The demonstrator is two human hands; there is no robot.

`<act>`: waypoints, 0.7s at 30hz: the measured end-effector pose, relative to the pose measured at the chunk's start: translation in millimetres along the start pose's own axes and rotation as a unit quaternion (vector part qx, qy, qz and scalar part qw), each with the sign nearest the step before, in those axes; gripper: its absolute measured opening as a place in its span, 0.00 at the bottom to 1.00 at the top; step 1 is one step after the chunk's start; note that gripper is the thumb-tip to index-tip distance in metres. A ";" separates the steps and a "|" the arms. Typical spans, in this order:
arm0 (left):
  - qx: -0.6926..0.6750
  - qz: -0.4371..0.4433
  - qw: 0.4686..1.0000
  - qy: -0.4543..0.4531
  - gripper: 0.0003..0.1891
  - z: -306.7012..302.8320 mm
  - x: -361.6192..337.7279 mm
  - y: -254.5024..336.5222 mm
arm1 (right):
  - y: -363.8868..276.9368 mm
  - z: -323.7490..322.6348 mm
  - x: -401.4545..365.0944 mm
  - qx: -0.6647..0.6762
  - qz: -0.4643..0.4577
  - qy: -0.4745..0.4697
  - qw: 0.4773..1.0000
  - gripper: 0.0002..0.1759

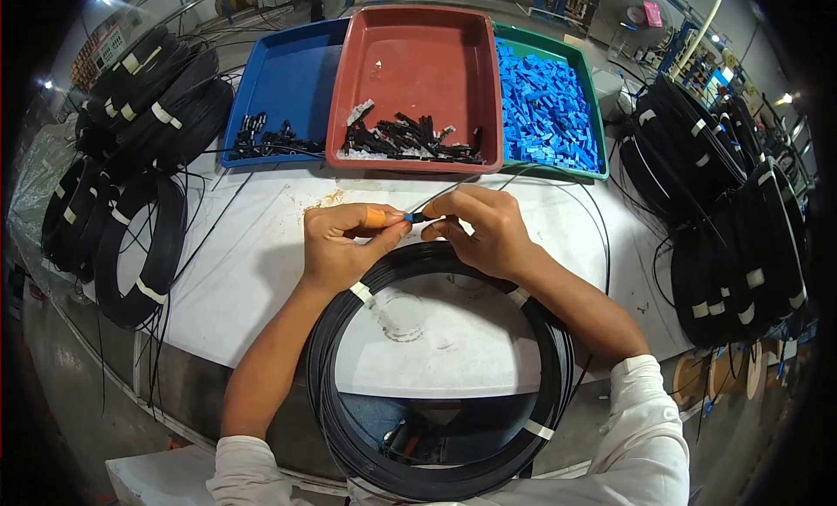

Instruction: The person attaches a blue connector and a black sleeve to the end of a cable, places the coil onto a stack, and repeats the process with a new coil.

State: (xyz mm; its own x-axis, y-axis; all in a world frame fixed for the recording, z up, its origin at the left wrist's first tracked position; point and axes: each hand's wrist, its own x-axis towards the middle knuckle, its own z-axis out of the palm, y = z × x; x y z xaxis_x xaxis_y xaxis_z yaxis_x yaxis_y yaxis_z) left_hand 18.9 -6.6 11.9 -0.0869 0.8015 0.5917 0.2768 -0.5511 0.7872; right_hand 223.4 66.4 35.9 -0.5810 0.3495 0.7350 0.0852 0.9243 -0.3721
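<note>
At the frame's centre, a small blue plastic piece [408, 217] is pinched by the left hand's [357, 237] fingertips, a slim black connector [418, 217] by the right hand's [479, 229]; fitting (seemingly) is in hand, steady alignment called for.

Three trays stand side by side at the back of the table [235, 288]; the middle tray [427, 61] overlaps the inner edges of the left tray [283, 70] and the right tray [596, 105]. Small parts lie at the near ends of the left and middle trays, while pieces [545, 114] spread through most of the right one. Before the trays, a small connector [409, 217] sits between the left hand [342, 236] and right hand [490, 229] — behind a cable coil [324, 358] that overhangs the table's near edge. More coils flank both sides — left stack [161, 96], right stack [693, 149].
</note>
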 end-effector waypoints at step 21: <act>0.021 -0.119 0.989 -0.084 0.04 -11.0 0.6 25.0 | -3.5 -1.9 -4.2 0.017 -0.009 -0.042 0.999 0.12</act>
State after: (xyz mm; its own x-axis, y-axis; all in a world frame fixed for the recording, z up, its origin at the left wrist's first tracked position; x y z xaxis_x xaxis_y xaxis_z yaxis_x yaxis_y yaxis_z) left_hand 15.3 -22.5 33.9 0.0047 0.9368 0.3498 0.3077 -0.3342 0.8909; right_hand 227.2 62.0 35.2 -0.6486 0.3166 0.6921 0.0464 0.9241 -0.3793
